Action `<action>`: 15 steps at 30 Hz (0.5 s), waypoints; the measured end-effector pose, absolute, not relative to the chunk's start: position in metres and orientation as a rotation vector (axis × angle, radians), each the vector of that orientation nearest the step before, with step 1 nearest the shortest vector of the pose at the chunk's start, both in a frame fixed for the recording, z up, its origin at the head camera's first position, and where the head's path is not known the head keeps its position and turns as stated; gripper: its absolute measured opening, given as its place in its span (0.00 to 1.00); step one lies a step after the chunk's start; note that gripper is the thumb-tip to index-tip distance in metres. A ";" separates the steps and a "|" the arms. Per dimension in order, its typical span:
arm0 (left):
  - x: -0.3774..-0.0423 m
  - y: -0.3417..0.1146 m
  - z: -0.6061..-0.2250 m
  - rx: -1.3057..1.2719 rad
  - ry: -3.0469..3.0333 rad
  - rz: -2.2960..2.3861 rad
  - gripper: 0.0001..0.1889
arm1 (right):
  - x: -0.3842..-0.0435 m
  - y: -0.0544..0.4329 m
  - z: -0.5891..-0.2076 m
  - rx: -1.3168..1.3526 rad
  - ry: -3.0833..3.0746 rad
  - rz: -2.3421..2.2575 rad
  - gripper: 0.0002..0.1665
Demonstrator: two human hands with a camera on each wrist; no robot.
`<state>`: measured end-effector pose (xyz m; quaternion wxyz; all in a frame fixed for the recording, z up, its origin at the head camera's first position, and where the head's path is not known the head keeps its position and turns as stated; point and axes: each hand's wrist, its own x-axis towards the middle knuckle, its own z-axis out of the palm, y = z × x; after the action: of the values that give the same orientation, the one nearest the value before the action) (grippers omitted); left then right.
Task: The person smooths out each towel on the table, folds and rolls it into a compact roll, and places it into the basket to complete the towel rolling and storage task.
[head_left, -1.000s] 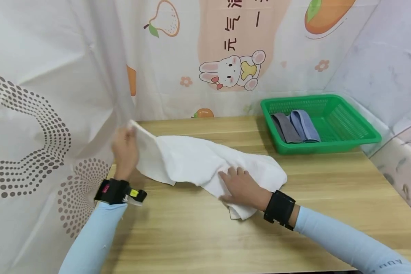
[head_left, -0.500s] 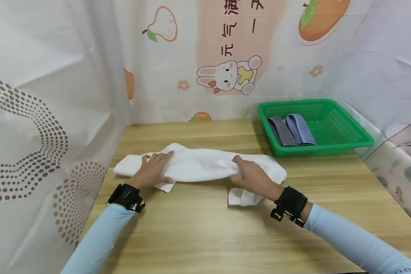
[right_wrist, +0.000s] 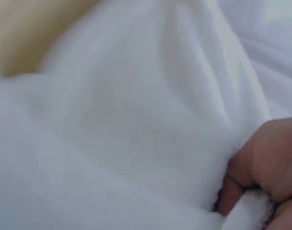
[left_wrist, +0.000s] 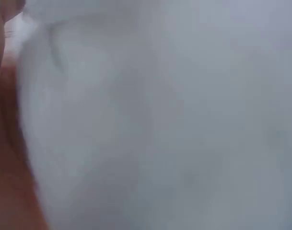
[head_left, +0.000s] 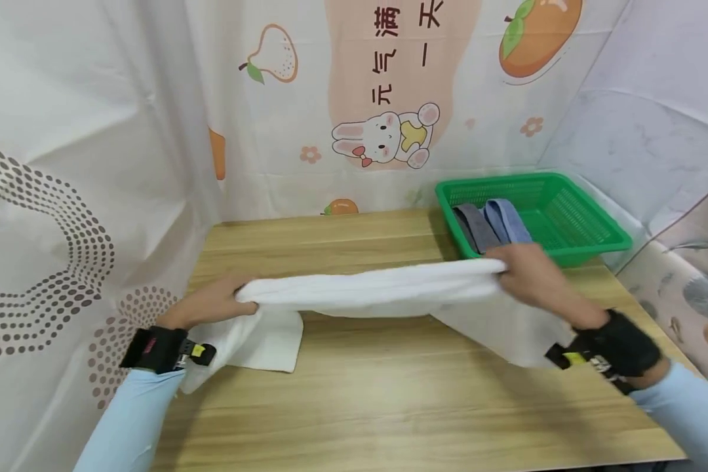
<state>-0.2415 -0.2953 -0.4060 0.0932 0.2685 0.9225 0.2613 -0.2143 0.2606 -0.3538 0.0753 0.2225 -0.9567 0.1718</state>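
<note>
Here the cloth (head_left: 366, 292) stretches between left hand (head_left: 212, 303) and right hand (head_left: 528, 274) — both pinching it — above the table (head_left: 366, 413). Far right sits a basket (head_left: 592, 216); a printed curtain (head_left: 271, 124) hangs behind.

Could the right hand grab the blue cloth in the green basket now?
Probably not without letting go: the right hand grips the white cloth. Otherwise the way looks free, as the blue cloth lies uncovered in the open-topped green basket.

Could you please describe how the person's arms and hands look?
Both sleeves are light blue. Each wrist has a black band with a small black piece bearing a yellow patch; the left band also shows a reddish mark. The left hand and right hand are bare.
</note>
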 end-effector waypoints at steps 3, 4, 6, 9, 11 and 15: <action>-0.225 -0.297 -0.374 0.841 2.673 0.869 0.22 | -0.206 0.279 -0.309 0.565 -2.885 0.754 0.25; -0.220 -0.298 -0.365 0.886 2.669 0.857 0.23 | -0.203 0.286 -0.297 0.522 -2.880 0.848 0.25; -0.210 -0.298 -0.349 0.997 2.668 0.819 0.25 | -0.197 0.298 -0.277 0.439 -2.876 1.079 0.25; -0.201 -0.296 -0.333 1.122 2.736 0.743 0.22 | -0.187 0.317 -0.260 0.381 -2.862 1.374 0.25; -0.197 -0.294 -0.327 1.155 2.792 0.721 0.19 | -0.182 0.328 -0.254 0.396 -2.881 1.517 0.26; -0.197 -0.288 -0.328 1.167 2.934 0.653 0.15 | -0.180 0.335 -0.254 0.391 -2.909 1.580 0.27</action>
<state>-0.1969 -0.2883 -0.3278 -0.0416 0.3616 0.9091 0.2025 -0.1798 0.3346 -0.2538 -0.0960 0.1168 -0.8686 0.4719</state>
